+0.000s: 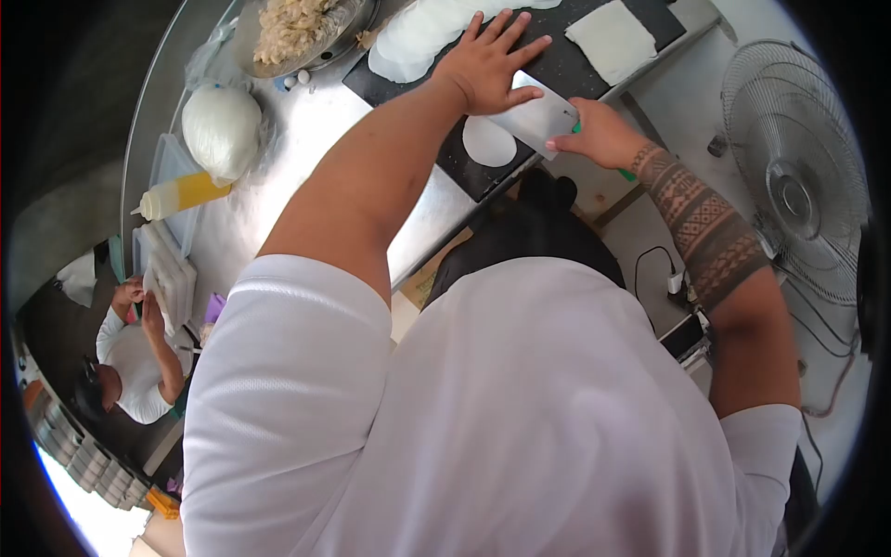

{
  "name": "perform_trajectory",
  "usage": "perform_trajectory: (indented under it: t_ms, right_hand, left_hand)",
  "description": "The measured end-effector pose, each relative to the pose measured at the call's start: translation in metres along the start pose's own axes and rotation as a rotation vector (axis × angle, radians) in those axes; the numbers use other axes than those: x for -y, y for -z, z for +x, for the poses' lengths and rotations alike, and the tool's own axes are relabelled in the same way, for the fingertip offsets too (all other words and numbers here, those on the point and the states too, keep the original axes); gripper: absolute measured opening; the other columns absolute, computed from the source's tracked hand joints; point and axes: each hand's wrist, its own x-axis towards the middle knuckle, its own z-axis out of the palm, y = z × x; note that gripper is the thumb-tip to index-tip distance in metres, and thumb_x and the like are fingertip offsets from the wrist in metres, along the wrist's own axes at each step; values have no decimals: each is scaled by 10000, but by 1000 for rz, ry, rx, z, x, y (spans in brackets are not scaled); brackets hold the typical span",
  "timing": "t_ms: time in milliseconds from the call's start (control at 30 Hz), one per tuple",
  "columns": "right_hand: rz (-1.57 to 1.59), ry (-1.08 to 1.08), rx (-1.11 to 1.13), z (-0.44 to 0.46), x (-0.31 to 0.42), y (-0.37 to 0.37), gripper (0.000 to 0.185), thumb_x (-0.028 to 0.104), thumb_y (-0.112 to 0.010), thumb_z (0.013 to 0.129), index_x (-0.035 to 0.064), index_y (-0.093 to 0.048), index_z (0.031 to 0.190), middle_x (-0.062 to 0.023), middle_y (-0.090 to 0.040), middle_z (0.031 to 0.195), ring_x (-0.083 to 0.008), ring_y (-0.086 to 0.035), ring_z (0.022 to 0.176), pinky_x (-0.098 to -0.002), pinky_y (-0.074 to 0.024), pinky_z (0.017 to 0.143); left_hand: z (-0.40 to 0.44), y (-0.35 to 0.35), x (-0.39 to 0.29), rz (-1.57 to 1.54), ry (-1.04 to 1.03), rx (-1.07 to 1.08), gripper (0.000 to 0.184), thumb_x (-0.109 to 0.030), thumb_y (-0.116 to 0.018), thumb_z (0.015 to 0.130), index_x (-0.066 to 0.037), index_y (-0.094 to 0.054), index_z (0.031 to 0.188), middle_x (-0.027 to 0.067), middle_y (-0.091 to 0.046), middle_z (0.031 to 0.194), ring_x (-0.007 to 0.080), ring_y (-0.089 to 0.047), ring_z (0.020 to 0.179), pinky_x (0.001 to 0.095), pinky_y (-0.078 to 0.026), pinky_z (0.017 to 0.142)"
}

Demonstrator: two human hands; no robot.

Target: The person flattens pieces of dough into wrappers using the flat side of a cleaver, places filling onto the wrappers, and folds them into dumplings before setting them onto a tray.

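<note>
By right hand [601, 133], broad metal blade [546, 113] is clamped, over near edge of black board [464, 176]. Left hand [483, 72] held with fingers spread apart above board; whether blade is touched cannot be told. Single white round [489, 141] laid on board, overlapping rounds [404, 58] lined along far side. Bowl [353, 39] set left of board.
</note>
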Motion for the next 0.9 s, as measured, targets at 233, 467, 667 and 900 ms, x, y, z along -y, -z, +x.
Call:
perform_trajectory:
  t_ms: [233, 467, 667, 900]
  right_hand:
    - [188, -116, 94, -71, -9, -58, 635, 358, -873, 844, -22, -617, 1285, -198, -722, 1175, -315, -696, 1109, -411, -532, 976]
    - [62, -71, -9, -16, -15, -11, 678, 369, -872, 846, -29, -600, 1322, -197, -723, 1155, -293, -706, 1064, -411, -548, 929]
    - [232, -87, 55, -32, -7, -26, 609, 312, -874, 846, -41, -630, 1278, -189, -734, 1141, -273, -709, 1066, -388, -547, 952]
    - [213, -222, -55, -85, -13, -49, 673, 346, -871, 841, -41, -592, 1315, -210, -721, 1147, -319, -703, 1079, -413, -535, 953]
  left_hand:
    - [-43, 9, -71, -194, -75, 188, 919, -742, -580, 881, -332, -312, 1659, 182, -242, 1727, 446, -245, 1575, 683, -185, 1239]
    - [6, -1, -16, 54, -56, 88, 913, -784, -571, 870, -375, -321, 1648, 164, -268, 1720, 435, -277, 1560, 707, -203, 1214]
    - [4, 0, -8, -203, -201, -28, 950, -796, -569, 865, -347, -301, 1658, 188, -259, 1717, 423, -238, 1583, 691, -187, 1232]
    - [5, 1, -63, -113, -198, 202, 946, -766, -564, 882, -328, -277, 1669, 169, -278, 1714, 426, -250, 1578, 702, -175, 1233]
